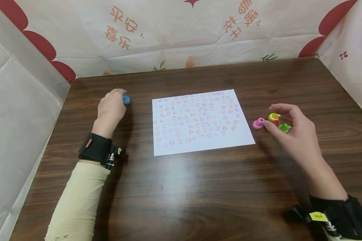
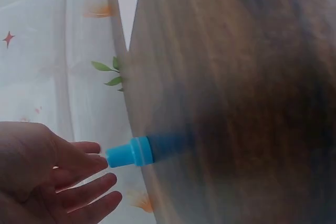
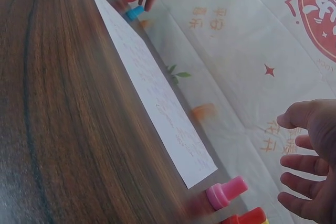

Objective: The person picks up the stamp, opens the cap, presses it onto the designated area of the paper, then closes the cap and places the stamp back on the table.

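Observation:
At the left of the table, my left hand (image 1: 111, 106) pinches a blue stamp (image 1: 126, 99) by its narrow end. The left wrist view shows thumb and forefinger at the top of the blue stamp (image 2: 130, 152), whose wide base faces the wood. On the right, my right hand (image 1: 298, 134) hovers with fingers spread and nothing between them. Beside its thumb stands a pink stamp (image 1: 258, 123). A yellow stamp (image 1: 273, 116), a red stamp (image 1: 276, 123) and a green stamp (image 1: 285, 128) sit just beyond, partly hidden by that hand.
A white sheet of paper (image 1: 181, 149) lies mid-table, covered in rows of small red and purple prints. The dark wooden table (image 1: 181, 197) backs onto a white patterned cloth (image 1: 181, 33), which also hangs along both sides.

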The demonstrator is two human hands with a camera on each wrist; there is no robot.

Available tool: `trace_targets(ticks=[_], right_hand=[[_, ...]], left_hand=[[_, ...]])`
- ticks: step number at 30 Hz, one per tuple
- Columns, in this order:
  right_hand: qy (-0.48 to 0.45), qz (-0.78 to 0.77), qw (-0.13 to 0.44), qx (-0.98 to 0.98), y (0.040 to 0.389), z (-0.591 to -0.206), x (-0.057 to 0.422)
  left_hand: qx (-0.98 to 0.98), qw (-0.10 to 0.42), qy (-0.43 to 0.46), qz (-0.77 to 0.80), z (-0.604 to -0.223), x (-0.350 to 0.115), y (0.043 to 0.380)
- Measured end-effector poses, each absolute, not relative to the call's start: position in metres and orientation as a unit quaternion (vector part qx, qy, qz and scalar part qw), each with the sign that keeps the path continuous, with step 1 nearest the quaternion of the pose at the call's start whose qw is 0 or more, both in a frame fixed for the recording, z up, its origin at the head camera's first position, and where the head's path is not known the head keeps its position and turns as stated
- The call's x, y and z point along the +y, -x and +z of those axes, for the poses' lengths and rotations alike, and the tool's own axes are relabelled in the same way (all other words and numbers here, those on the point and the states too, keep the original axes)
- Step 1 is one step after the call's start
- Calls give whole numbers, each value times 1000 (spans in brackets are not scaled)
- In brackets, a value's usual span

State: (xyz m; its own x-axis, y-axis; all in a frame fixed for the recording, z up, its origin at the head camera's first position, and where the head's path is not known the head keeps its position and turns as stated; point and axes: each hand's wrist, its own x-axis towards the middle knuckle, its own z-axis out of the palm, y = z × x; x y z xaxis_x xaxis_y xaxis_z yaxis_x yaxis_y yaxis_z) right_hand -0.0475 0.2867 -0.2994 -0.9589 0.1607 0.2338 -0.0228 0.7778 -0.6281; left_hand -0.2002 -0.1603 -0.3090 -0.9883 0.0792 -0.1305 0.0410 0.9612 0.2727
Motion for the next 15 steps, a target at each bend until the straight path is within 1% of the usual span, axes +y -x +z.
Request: trace_targets(ticks=[3, 10, 15], right_hand=[[34, 331, 136, -933, 48, -299, 285], [36, 334, 116, -935, 46, -298, 282], [25, 338, 109, -934, 46, -299, 278]], left_hand=[[988, 78, -25, 132, -310, -161, 199], [990, 56, -29, 128, -307, -162, 195], [988, 54, -33, 138, -306, -163, 191]])
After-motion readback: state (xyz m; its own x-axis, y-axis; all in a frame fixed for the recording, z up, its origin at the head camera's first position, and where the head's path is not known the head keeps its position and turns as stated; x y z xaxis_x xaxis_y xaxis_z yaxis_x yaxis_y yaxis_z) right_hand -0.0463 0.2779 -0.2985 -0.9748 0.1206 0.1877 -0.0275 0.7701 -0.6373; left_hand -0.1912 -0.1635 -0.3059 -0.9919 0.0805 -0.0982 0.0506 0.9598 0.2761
